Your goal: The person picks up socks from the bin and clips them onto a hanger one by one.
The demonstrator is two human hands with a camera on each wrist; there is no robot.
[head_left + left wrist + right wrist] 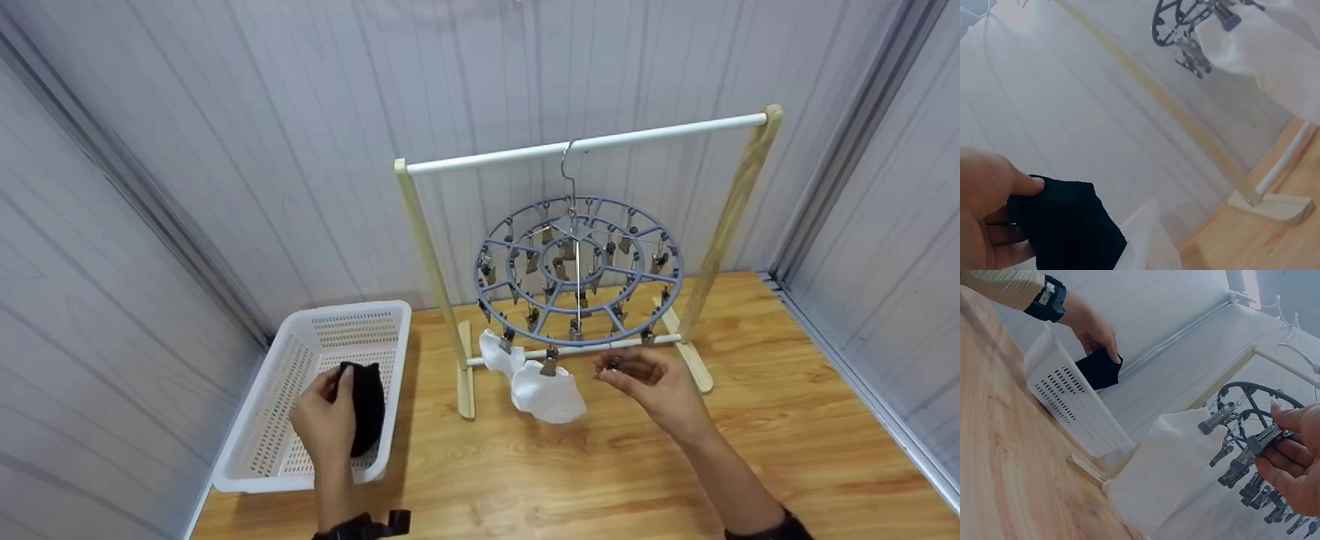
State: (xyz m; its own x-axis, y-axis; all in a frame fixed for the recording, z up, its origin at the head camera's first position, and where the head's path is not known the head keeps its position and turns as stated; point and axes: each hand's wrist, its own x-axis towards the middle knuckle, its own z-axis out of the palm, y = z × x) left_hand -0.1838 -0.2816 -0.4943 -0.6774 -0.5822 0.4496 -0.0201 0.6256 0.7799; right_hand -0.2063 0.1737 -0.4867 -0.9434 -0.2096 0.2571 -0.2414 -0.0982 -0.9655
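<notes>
Over the white basket (255,420), my left hand (326,416) pinches a black sock-like cloth (367,409) by its upper edge, and the cloth hangs down. In the right wrist view the black cloth (1099,370) shows just above the basket's rim. My right hand (652,386) holds a metal clip (1266,439) between thumb and fingers at the front edge of the round grey drying hanger (541,309). Left of that hand, white cloth pieces (551,397) hang from clips on the hanger's front rim.
The hanger hooks over the white bar (495,156) of a wooden-legged stand (431,255) on the wood-grain table (480,480). Several metal clips dangle from the hanger's rings. Pale panel walls (300,150) close in the back and both sides.
</notes>
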